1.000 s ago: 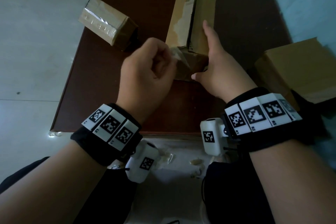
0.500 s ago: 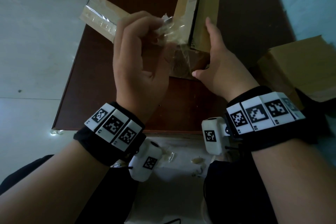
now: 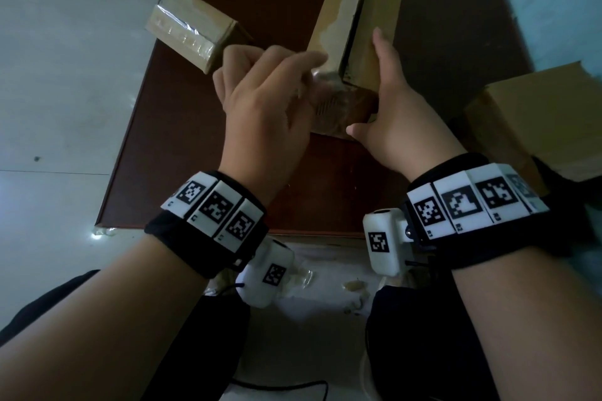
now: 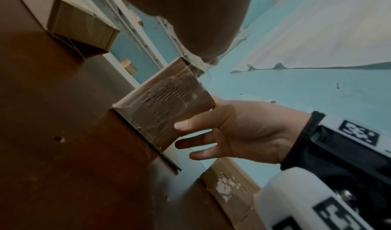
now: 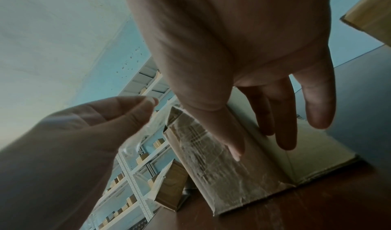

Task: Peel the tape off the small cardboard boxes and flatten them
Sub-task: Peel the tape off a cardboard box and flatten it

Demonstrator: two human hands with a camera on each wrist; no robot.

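A small cardboard box (image 3: 381, 26) stands in the middle of the brown table (image 3: 195, 140), its top flaps up and clear tape across its near face (image 5: 211, 158). My right hand (image 3: 374, 85) steadies it, with straight fingers flat along the right side and the thumb on the near face (image 4: 182, 124). At the box's upper left corner, my left hand (image 3: 293, 75) pinches a strip of clear tape (image 5: 143, 133) between thumb and finger. The strip still clings to the box at that corner.
A second small box (image 3: 192, 32), still wrapped in tape, lies at the table's back left, overhanging the edge. A larger cardboard box (image 3: 547, 120) sits to the right. Tape scraps (image 3: 351, 286) lie on the floor near my lap.
My left hand pulled the tape strip up and away half a second ago, and has now come back down to the box's left corner. The right hand has stayed on the box.
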